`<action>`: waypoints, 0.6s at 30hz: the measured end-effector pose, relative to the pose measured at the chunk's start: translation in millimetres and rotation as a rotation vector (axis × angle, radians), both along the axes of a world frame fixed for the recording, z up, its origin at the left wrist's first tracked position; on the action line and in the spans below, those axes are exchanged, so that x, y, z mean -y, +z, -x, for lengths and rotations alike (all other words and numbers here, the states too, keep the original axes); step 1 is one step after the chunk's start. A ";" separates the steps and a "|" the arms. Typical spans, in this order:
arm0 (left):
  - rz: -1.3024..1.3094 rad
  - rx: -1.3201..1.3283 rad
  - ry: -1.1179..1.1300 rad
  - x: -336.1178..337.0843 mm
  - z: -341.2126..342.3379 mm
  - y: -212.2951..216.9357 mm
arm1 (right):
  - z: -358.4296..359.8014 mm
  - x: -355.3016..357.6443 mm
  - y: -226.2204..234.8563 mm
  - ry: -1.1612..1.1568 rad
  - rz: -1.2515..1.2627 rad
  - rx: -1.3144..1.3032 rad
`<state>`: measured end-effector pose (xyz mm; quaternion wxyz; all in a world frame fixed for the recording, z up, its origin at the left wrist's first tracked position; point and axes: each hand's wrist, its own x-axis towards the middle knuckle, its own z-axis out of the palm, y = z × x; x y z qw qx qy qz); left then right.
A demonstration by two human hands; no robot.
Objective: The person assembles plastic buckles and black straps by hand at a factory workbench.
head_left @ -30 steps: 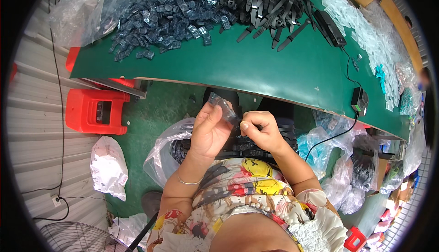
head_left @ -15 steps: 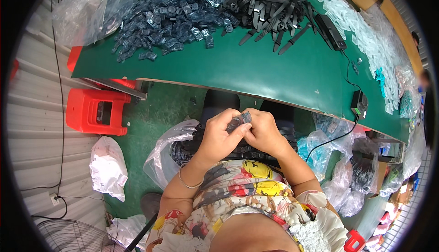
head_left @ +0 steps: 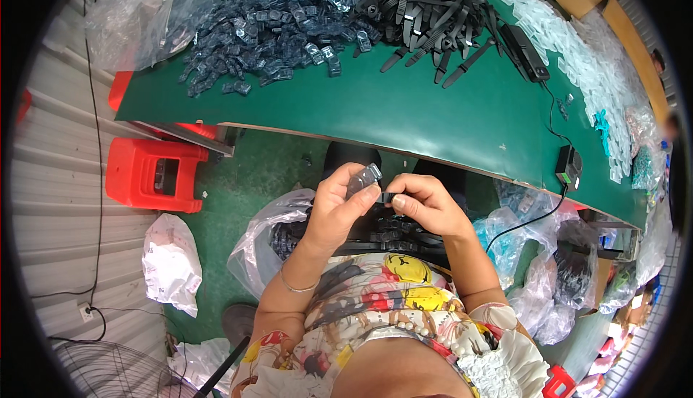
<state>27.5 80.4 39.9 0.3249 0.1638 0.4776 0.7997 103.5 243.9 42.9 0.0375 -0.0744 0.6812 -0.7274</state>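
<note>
My left hand (head_left: 333, 209) is closed on a dark translucent plastic piece (head_left: 363, 179), thumb on its near side. To its right, my right hand (head_left: 432, 207) pinches a small black end (head_left: 386, 197) that looks like part of a strap; the fingers hide most of it. Both hands are close together above my lap. Whether the two parts are joined cannot be made out. Below the hands, black straps with glossy dark pieces (head_left: 397, 233) lie on my lap, beside an open clear plastic bag (head_left: 249, 243).
On the green table (head_left: 346, 106) lie a heap of dark translucent pieces (head_left: 281, 30), a heap of black straps (head_left: 433, 19) and many clear pieces (head_left: 570, 59). A black device (head_left: 523, 51) has a cord to a black box (head_left: 568, 167). A red stool (head_left: 137, 174) stands left; filled bags (head_left: 541, 290) sit right.
My hands have drawn apart a little. The translucent piece now tilts up in my left hand, and the black end shows between the hands.
</note>
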 end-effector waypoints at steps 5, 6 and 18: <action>-0.192 0.118 -0.051 0.5 1.4 -6.0 | 1.6 4.7 3.8 -0.243 0.167 0.066; -0.206 0.125 -0.073 0.9 1.8 -8.0 | 2.1 5.8 6.0 -0.268 0.210 0.088; -0.227 0.140 -0.141 0.5 -3.8 -10.4 | 5.9 14.1 -1.3 -0.129 0.321 0.149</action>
